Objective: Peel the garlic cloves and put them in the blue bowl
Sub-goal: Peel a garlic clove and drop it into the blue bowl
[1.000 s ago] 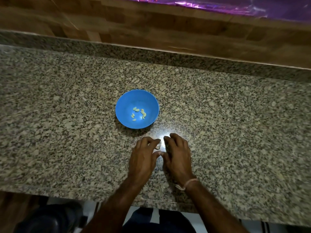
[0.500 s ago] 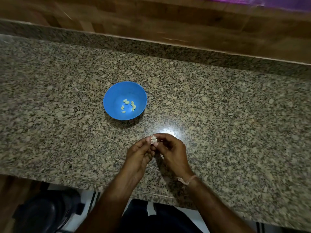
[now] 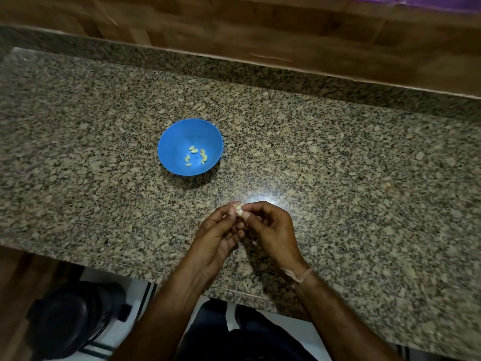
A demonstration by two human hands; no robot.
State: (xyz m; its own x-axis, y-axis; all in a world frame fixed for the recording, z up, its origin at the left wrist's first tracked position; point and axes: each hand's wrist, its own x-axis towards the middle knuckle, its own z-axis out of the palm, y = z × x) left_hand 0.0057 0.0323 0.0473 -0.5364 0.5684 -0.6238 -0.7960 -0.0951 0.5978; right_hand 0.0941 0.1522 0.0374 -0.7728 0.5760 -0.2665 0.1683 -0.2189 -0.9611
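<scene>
The blue bowl point(image 3: 170, 142) stands on the granite counter, left of centre, with several pale peeled garlic cloves point(image 3: 193, 150) in its bottom. Nearer to me, above the counter's front part, my left hand point(image 3: 217, 234) and my right hand point(image 3: 272, 230) meet fingertip to fingertip. Between them they pinch a small whitish garlic clove point(image 3: 239, 209), the thumbs and forefingers curled round it. Most of the clove is hidden by the fingers. The hands are to the right of the bowl and closer to me than it.
The speckled granite counter point(image 3: 351, 178) runs across the view, with its front edge near my forearms. A granite upstand and a wooden wall point(image 3: 260, 27) close the back. A dark round object point(image 3: 67, 316) sits on the floor below at the left.
My hands rose off the counter with the garlic clove and now hold it in the air. The view shifted, so the bowl sits further left.
</scene>
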